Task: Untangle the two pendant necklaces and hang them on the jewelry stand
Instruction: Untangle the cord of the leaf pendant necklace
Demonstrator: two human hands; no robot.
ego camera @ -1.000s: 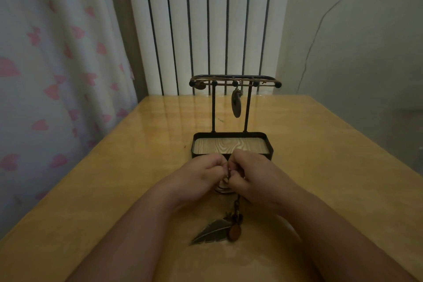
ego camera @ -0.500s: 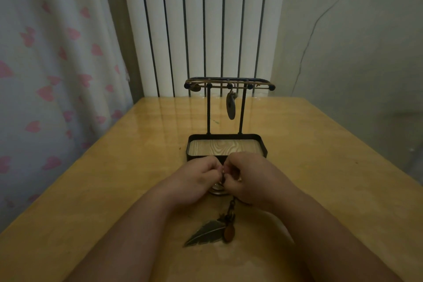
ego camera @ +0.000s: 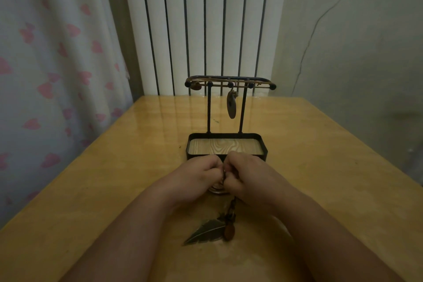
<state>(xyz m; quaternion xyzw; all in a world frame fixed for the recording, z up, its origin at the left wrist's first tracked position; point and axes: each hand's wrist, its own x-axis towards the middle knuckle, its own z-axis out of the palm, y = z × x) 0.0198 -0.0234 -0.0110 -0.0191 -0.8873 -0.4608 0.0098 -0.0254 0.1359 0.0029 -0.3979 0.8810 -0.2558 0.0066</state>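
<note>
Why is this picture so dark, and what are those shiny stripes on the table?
Head view: the room light is dim, so the left hand and right hand pinching the chain, and the leaf pendant, look shadowy; the stripes are the white radiator mirrored in the glossy table near the jewelry stand.

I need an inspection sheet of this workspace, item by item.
Surface: glossy wooden table.
Job's things: jewelry stand upright, oval pendant hanging from its bar; leaf pendant lying flat near the person, its chain leading forward.
Clutter: one tiny speck left of the stand's tray.
Hands: left hand and right hand both pinch the chain.
Cables: thin line on the wall, cable or crack, cannot tell.
Surroundings: radiator behind, heart-print curtain at left.
</note>
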